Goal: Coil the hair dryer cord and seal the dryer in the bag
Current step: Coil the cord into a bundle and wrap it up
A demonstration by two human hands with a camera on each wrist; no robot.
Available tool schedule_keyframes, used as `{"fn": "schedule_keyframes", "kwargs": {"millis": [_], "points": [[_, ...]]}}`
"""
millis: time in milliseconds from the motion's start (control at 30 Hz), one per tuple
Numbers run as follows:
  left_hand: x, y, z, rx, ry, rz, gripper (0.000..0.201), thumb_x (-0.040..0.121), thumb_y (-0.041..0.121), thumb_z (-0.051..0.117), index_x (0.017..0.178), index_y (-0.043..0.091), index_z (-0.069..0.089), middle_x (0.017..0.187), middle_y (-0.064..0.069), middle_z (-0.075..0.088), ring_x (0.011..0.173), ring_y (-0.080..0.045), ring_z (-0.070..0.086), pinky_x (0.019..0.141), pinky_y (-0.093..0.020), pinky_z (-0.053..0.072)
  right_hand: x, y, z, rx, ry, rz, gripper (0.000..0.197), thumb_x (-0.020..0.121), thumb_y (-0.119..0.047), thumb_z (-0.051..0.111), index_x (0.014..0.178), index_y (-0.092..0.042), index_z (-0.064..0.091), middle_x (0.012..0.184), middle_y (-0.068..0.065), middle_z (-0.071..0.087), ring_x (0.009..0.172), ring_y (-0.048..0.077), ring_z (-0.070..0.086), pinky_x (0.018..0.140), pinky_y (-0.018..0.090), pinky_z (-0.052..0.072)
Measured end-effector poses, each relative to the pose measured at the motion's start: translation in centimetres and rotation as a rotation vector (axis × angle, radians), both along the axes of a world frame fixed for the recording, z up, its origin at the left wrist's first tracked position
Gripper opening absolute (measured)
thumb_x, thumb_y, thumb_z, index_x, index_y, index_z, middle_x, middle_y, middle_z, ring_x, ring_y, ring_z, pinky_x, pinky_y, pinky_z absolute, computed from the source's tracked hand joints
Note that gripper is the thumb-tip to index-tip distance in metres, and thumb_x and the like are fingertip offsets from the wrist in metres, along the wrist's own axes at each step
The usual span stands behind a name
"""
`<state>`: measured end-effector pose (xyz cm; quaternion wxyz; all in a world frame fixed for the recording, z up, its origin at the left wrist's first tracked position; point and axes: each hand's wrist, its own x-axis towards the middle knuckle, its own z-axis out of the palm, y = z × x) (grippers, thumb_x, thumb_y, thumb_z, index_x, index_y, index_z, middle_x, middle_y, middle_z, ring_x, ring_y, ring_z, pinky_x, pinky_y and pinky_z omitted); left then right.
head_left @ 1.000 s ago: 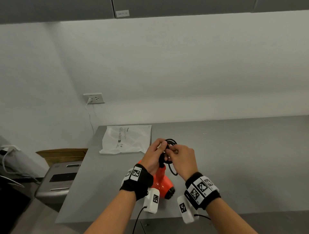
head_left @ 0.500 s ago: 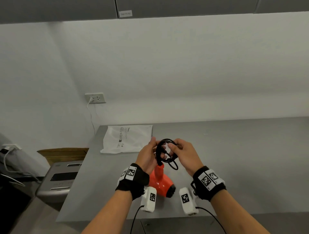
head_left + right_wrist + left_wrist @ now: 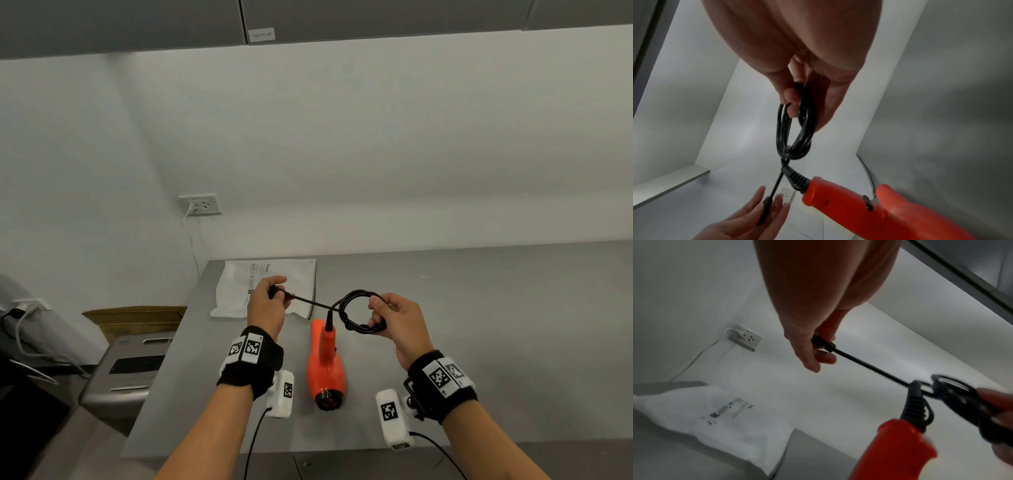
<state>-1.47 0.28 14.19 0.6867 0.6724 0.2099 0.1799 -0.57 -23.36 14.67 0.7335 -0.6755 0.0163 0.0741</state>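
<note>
An orange hair dryer [image 3: 324,370] lies on the grey table [image 3: 496,342], nozzle toward me, handle [image 3: 830,193] pointing away. Its black cord is wound into a small coil [image 3: 359,313] above the handle. My right hand [image 3: 394,318] grips that coil [image 3: 797,123] with fingers curled through the loops. My left hand [image 3: 269,301] pinches the black plug [image 3: 823,343] at the cord's free end, and a straight stretch of cord [image 3: 869,365] runs taut from it to the coil. A white plastic bag [image 3: 270,286] lies flat beyond the left hand.
The table's left edge [image 3: 164,373] drops to a grey machine [image 3: 130,370] and a cardboard box [image 3: 137,318]. A wall socket [image 3: 200,204] with a white cable sits above the table's back left corner. Wrist camera cables hang off the table's near edge [image 3: 342,454].
My hands have moved apart. The left hand pulled the plug end out to the left, drawing the cord straight, while the right hand carried the coil to the right.
</note>
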Motion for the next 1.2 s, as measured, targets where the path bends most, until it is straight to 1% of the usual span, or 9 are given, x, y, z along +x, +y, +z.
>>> {"fn": "schedule_keyframes", "kwargs": {"millis": [200, 333, 433, 500, 600, 733, 867, 1067, 1200], "points": [[0.2, -0.5, 2.8, -0.206, -0.217, 0.001, 0.037, 0.100, -0.015, 0.034, 0.121, 0.012, 0.047, 0.105, -0.013, 0.052, 0.077, -0.027, 0.073, 0.072, -0.034, 0.064, 0.1, 0.0, 0.3, -0.032, -0.021, 0.004, 0.015, 0.097, -0.006, 0.061, 0.096, 0.007, 0.066, 0.067, 0.014, 0.056, 0.061, 0.020, 0.060, 0.063, 0.030, 0.061], [-0.2, -1.3, 3.7, -0.353, -0.268, -0.032, 0.043, 0.101, -0.009, 0.045, 0.135, 0.016, 0.039, 0.104, -0.014, 0.065, 0.072, -0.023, 0.073, 0.074, -0.036, 0.064, 0.4, -0.6, 0.4, -0.050, 0.000, -0.006, 0.014, 0.096, -0.007, 0.061, 0.096, 0.005, 0.069, 0.069, 0.016, 0.059, 0.067, 0.026, 0.061, 0.071, 0.039, 0.065], [-0.1, -2.3, 4.2, -0.420, -0.279, -0.129, 0.032, 0.100, -0.003, 0.052, 0.131, 0.005, 0.050, 0.099, -0.017, 0.073, 0.070, -0.021, 0.067, 0.075, -0.029, 0.061, 0.7, -0.2, 0.6, -0.140, -0.039, -0.002, 0.014, 0.096, -0.012, 0.063, 0.091, -0.002, 0.072, 0.067, 0.013, 0.062, 0.064, 0.025, 0.064, 0.071, 0.048, 0.065], [-0.1, -3.2, 4.7, -0.312, -0.254, -0.251, 0.020, 0.099, 0.001, 0.056, 0.116, 0.000, 0.065, 0.090, -0.014, 0.076, 0.068, -0.017, 0.064, 0.071, -0.024, 0.058, 0.7, 0.2, 0.9, -0.206, -0.075, -0.009, 0.014, 0.095, -0.014, 0.064, 0.089, -0.006, 0.073, 0.068, 0.012, 0.062, 0.059, 0.020, 0.065, 0.064, 0.048, 0.065], [-0.1, -4.2, 5.4, 0.091, -0.139, -0.423, 0.012, 0.095, 0.011, 0.066, 0.099, 0.008, 0.077, 0.086, -0.004, 0.077, 0.073, -0.012, 0.066, 0.072, -0.020, 0.054, 0.8, 0.5, 1.8, -0.263, -0.123, 0.019, 0.012, 0.095, -0.015, 0.064, 0.093, -0.008, 0.074, 0.068, 0.011, 0.061, 0.054, 0.017, 0.063, 0.057, 0.044, 0.064], [-0.1, -5.2, 4.9, 0.608, 0.062, -0.650, 0.005, 0.087, 0.033, 0.071, 0.083, 0.031, 0.073, 0.121, 0.006, 0.069, 0.108, -0.009, 0.065, 0.096, -0.026, 0.049, 0.8, 0.3, 2.6, -0.260, -0.144, 0.070, 0.015, 0.097, -0.015, 0.061, 0.097, -0.010, 0.074, 0.076, 0.015, 0.069, 0.060, 0.020, 0.066, 0.060, 0.049, 0.064], [-0.1, -6.0, 4.2, 0.725, 0.139, -0.667, 0.017, 0.087, 0.040, 0.067, 0.082, 0.026, 0.060, 0.090, -0.002, 0.074, 0.086, -0.020, 0.069, 0.080, -0.036, 0.055, 0.2, -0.3, 1.9, -0.128, -0.074, 0.056, 0.018, 0.101, -0.013, 0.054, 0.104, -0.012, 0.072, 0.078, 0.014, 0.068, 0.064, 0.024, 0.065, 0.067, 0.060, 0.062], [-0.1, -7.7, 3.5, 0.547, 0.059, -0.488, 0.026, 0.091, 0.026, 0.066, 0.105, 0.018, 0.046, 0.078, -0.009, 0.073, 0.063, -0.017, 0.069, 0.052, -0.023, 0.052, -0.8, -0.4, 2.1, -0.167, -0.182, 0.104, 0.026, 0.101, -0.013, 0.053, 0.111, -0.025, 0.073, 0.070, 0.009, 0.065, 0.067, 0.022, 0.067, 0.071, 0.047, 0.065], [-0.1, -8.6, 2.7, 0.237, 0.020, -0.523, 0.023, 0.096, 0.011, 0.060, 0.113, 0.026, 0.057, 0.087, -0.010, 0.072, 0.078, -0.017, 0.068, 0.068, -0.028, 0.054, -0.7, -1.0, 2.2, -0.175, -0.220, 0.133, 0.034, 0.100, -0.008, 0.052, 0.121, -0.030, 0.067, 0.067, 0.008, 0.063, 0.066, 0.020, 0.066, 0.067, 0.046, 0.065]]}}
